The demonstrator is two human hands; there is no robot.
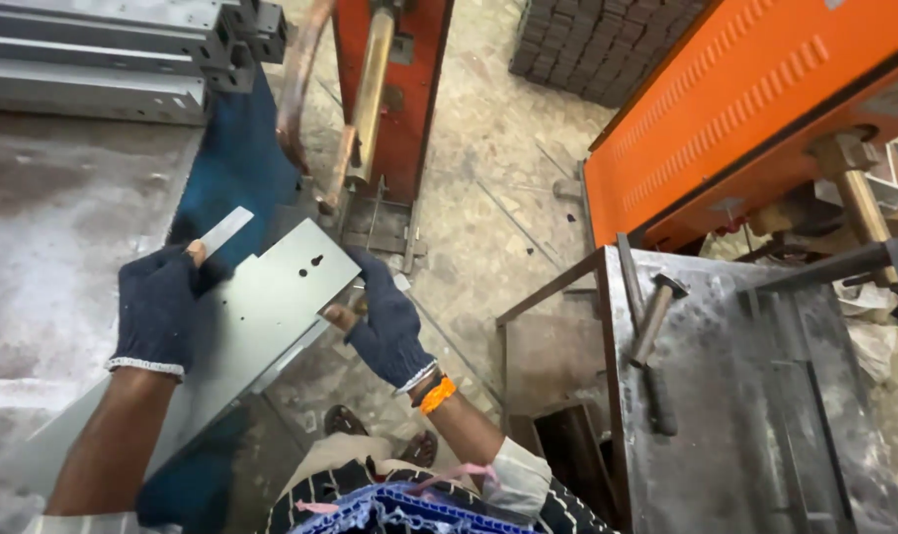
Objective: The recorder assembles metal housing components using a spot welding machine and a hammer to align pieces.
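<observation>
Speckled stone flooring (488, 178) runs through a metal workshop, between a worn grey worktable (43, 227) on the left and orange machinery on the right. Stacked grey metal channels (93, 59) lie at the table's far left end. The left hand (160, 302), in a dark knitted glove, pinches a small flat metal strip (225, 229) while resting on a long grey sheet-metal panel (261, 302). That panel slants from the table edge toward an upright orange spot-welding machine (389, 89). The right hand (384, 321), gloved too, clamps the panel's right edge. Further right stand a scuffed steel bench (745, 396) with a hammer (654, 316) on it, and an orange machine housing (755, 99).
</observation>
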